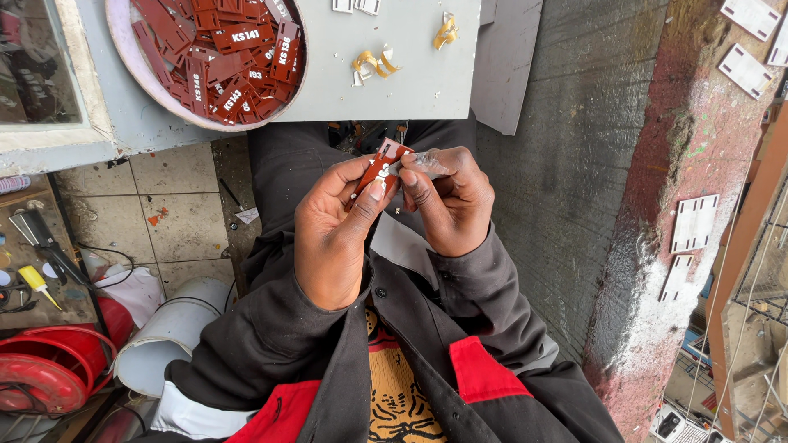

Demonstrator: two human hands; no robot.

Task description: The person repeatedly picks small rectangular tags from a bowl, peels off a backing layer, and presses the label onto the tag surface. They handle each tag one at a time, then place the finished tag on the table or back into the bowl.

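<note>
Grey table [410,74], tiled floor [176,213], painted concrete wall [574,164] alongside.

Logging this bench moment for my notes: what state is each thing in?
Left hand: holds the red-brown tag.
Right hand: pinches the clear film.
Red-brown tag: held up between both hands.
Clear film: partly off the tag's edge.
Round tray: filled with red-brown tags.
Yellow curls: loose on the grey table.
</note>
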